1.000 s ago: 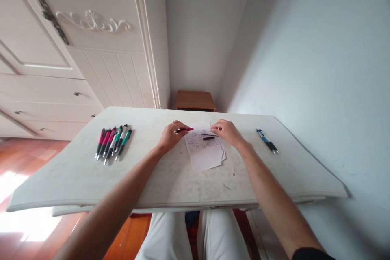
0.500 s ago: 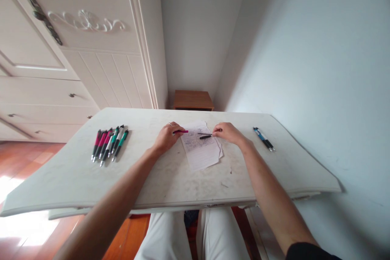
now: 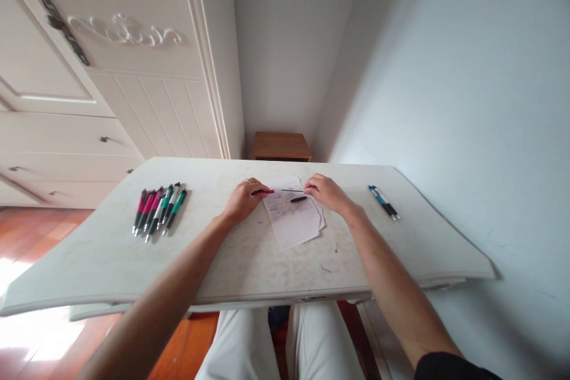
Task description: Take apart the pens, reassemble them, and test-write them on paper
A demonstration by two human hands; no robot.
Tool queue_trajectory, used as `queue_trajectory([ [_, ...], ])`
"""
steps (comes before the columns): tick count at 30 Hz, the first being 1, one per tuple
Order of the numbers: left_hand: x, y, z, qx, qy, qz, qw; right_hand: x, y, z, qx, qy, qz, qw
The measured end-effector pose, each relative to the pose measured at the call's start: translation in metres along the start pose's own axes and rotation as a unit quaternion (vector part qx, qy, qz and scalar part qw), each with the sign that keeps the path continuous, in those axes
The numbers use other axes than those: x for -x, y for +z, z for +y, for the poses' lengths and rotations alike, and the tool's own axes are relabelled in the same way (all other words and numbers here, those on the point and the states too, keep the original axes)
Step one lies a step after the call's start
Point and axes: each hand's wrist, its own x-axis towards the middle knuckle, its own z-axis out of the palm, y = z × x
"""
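Observation:
My left hand (image 3: 243, 199) is closed on a pink pen barrel (image 3: 266, 192) over the far edge of some scribbled paper sheets (image 3: 294, 219). My right hand (image 3: 326, 191) pinches a thin dark refill (image 3: 291, 190) that points toward the barrel's open end. A small black pen piece (image 3: 298, 199) lies on the paper between my hands. The table (image 3: 249, 261) is white.
Several pink and green pens (image 3: 159, 208) lie in a row at the table's left. Two blue pens (image 3: 383, 202) lie at the right. A white wardrobe (image 3: 111, 71) stands at the left, a wall at the right, a brown stand (image 3: 281, 145) behind.
My right hand has moved left toward my left hand, bringing the thin refill close to the pink barrel. The black piece stays on the paper.

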Motion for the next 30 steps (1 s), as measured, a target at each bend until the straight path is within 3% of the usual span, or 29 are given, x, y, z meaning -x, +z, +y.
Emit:
queue_trajectory([
  [15, 0.001, 0.001, 0.000, 0.010, 0.017, -0.003, 1.000, 0.001, 0.004, -0.004, 0.034, -0.001, -0.007, 0.999],
  [30, 0.003, 0.006, 0.006, 0.017, 0.040, -0.005, 0.999, 0.000, 0.014, -0.035, 0.100, -0.059, -0.007, 0.993],
])
